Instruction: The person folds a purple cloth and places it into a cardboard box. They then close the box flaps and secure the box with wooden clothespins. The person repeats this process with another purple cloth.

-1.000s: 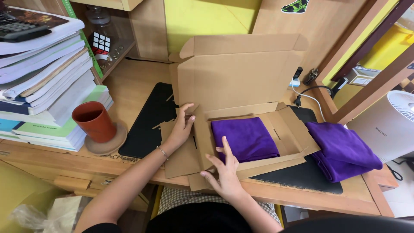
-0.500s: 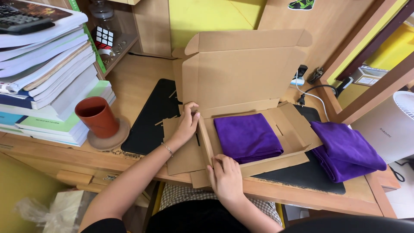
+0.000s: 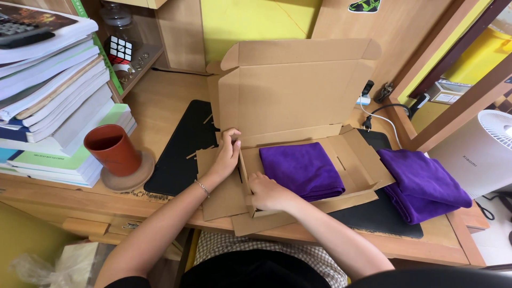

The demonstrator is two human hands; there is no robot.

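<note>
A brown cardboard mailer box (image 3: 290, 90) stands on the desk with its lid raised. A folded purple cloth (image 3: 301, 170) lies inside it. My left hand (image 3: 225, 157) grips the box's upright left side wall near the back corner. My right hand (image 3: 265, 192) presses on the box's front left corner, fingers curled over the front flap beside the cloth. The right side flap (image 3: 368, 160) lies splayed outward.
A second folded purple cloth (image 3: 424, 184) lies right of the box on a black mat (image 3: 178, 152). A red-brown cup (image 3: 109, 149) on a coaster and a stack of books (image 3: 50, 90) stand at left. A white fan (image 3: 480, 154) and cables are at right.
My right hand moved from the front flap's outside in onto the front left corner, and the left wall now stands more upright. My left hand stayed on that wall.
</note>
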